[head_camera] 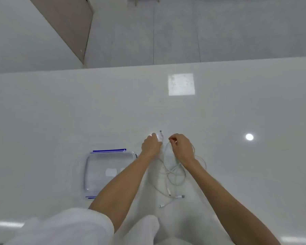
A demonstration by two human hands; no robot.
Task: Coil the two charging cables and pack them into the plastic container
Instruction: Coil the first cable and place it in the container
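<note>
Two white charging cables (173,174) lie tangled in loose loops on the white table, with several plug ends near the front at around the tangle's lower edge. My left hand (151,144) pinches one cable just below a plug end (160,133) that sticks up past the fingers. My right hand (181,147) grips a loop of the same white cable a little to the right. The clear plastic container (95,174) with blue clips sits to the left, partly under my left forearm; it looks open.
The glossy white table (60,112) stretches wide on all sides, its far edge running across the upper third. A pale square patch (181,84) and a round light reflection (249,137) show on it. Beyond lies grey tiled floor.
</note>
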